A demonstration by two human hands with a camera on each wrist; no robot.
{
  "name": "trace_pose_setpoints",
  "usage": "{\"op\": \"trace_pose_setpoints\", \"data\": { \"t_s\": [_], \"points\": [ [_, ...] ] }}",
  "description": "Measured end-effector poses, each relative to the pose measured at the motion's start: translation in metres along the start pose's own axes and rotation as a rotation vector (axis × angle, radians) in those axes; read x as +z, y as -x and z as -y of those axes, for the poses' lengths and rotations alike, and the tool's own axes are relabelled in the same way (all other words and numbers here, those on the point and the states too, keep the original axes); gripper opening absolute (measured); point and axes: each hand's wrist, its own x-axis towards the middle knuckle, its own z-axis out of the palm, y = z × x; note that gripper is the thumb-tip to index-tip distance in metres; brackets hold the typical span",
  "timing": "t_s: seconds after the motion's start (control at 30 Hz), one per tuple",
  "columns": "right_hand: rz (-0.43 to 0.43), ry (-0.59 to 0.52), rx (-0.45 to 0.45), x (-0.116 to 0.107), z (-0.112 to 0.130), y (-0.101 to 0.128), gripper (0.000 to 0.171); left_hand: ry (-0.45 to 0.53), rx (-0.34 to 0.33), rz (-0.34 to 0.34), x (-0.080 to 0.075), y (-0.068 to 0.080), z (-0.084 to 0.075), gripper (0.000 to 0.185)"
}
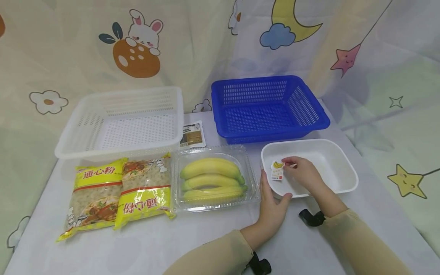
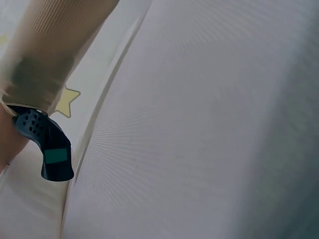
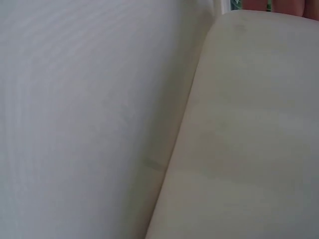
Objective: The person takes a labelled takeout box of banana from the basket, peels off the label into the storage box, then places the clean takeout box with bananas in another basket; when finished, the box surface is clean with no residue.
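A small card with a banana picture (image 1: 277, 172) stands against the inner left side of a white tub (image 1: 331, 168). My right hand (image 1: 302, 172) reaches over the tub's front rim and pinches the card's edge between thumb and fingers. Part of its fingers (image 3: 289, 6) shows at the top of the right wrist view. Around the tub's front left corner, my left hand (image 1: 271, 208) rests with fingers extended along the outer wall and thumb at the front rim. The left wrist view shows mostly white tablecloth (image 2: 189, 124).
Left of the tub lies a clear plastic box (image 1: 213, 208) of bananas (image 1: 211, 168). Two yellow pasta bags (image 1: 97, 194) lie further left. Behind are a white basket (image 1: 118, 152), a blue basket (image 1: 268, 110) and a small flat packet (image 1: 192, 135).
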Motion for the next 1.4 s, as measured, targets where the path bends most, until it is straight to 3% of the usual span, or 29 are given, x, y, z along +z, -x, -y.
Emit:
{"op": "trace_pose_setpoints", "data": {
  "t_s": [0.27,0.8,0.9,1.2,1.3,1.4],
  "points": [
    [0.088,-0.002,0.044,-0.001,-0.001,-0.001,0.037,0.013,-0.007,0.01,0.0,0.0,-0.002,0.087],
    [0.103,0.002,0.041,-0.003,0.003,-0.001,0.041,0.033,-0.036,-0.01,0.0,-0.001,-0.003,0.087],
    [0.068,0.008,0.03,-0.003,0.002,0.001,0.04,0.033,-0.047,-0.011,0.0,0.0,-0.003,0.087],
    [-0.145,-0.017,-0.054,-0.008,0.005,0.009,0.036,0.015,-0.069,0.008,0.001,-0.001,-0.004,0.091],
    [-0.165,-0.031,-0.066,-0.01,0.006,0.011,0.036,-0.054,-0.021,0.011,0.001,0.0,-0.005,0.093],
    [-0.177,-0.047,-0.078,-0.011,0.006,0.013,0.036,-0.138,0.077,0.012,-0.001,0.003,-0.008,0.092]
  ]
}}
